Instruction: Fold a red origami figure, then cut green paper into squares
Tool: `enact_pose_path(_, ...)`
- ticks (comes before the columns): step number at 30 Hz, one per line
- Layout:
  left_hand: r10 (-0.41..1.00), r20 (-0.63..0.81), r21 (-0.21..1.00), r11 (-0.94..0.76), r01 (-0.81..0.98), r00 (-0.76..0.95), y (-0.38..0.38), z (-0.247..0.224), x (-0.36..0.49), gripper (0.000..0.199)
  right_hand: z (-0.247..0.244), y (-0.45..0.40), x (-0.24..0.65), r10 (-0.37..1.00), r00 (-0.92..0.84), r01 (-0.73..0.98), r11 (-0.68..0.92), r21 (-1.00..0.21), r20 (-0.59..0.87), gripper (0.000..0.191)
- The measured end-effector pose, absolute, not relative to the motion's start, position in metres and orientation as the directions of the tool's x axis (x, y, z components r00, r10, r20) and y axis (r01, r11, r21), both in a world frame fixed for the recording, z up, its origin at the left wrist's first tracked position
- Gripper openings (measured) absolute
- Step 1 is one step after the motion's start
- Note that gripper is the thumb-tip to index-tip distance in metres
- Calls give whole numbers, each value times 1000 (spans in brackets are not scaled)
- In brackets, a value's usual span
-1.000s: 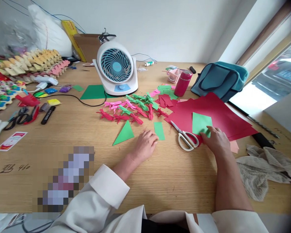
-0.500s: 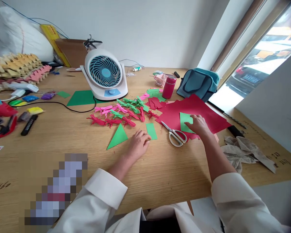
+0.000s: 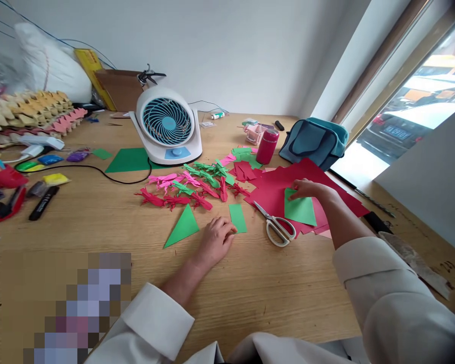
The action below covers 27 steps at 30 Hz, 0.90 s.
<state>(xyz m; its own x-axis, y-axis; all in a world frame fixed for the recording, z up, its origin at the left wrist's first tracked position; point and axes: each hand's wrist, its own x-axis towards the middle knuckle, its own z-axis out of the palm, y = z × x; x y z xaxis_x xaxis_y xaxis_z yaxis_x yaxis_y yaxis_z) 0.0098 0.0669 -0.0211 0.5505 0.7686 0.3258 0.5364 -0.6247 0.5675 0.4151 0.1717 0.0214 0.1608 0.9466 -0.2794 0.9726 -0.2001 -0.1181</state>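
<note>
My left hand [image 3: 217, 237] rests on the table between a green paper triangle [image 3: 182, 227] and a small green paper rectangle [image 3: 237, 218], its fingers curled; anything under them is hidden. Over the large red paper sheets [image 3: 269, 194], my right hand [image 3: 307, 188] has its fingers at the upper edge of a larger green paper piece [image 3: 300, 210], pinching it. White-handled scissors [image 3: 278, 230] lie partly open between my hands. Beyond my left hand are several folded figures of red, green and pink paper [image 3: 200, 199].
A white fan [image 3: 169, 126] stands at the back with its cord running left. A red bottle [image 3: 267, 146] and a blue bag [image 3: 313, 143] stand back right. A black marker [image 3: 43, 203] and red-handled scissors [image 3: 13, 207] lie left.
My right hand has shifted to the far edge of the green piece, which now shows more fully and angled differently. My left hand stays in place. The camera view has shifted slightly.
</note>
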Motion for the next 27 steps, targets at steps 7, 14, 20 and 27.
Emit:
enact_pose_path(7,775,318,585,-614,530,547,68,-20,10,18,19,161,430,978,118,953,-160,-258,-173,27)
enact_pose_path(14,769,339,594,-622,511,542,69,-23,9,19,63,127,420,953,201,944,-127,-304,227,17)
enact_pose_path(20,781,390,653,-608,452,488,69,-27,8,18,116,81,354,780,182,845,188,-501,599,8)
enact_pose_path(27,916,267,914,-339,224,299,67,-15,10,24,101,47,278,934,46,419,303,-856,353,16)
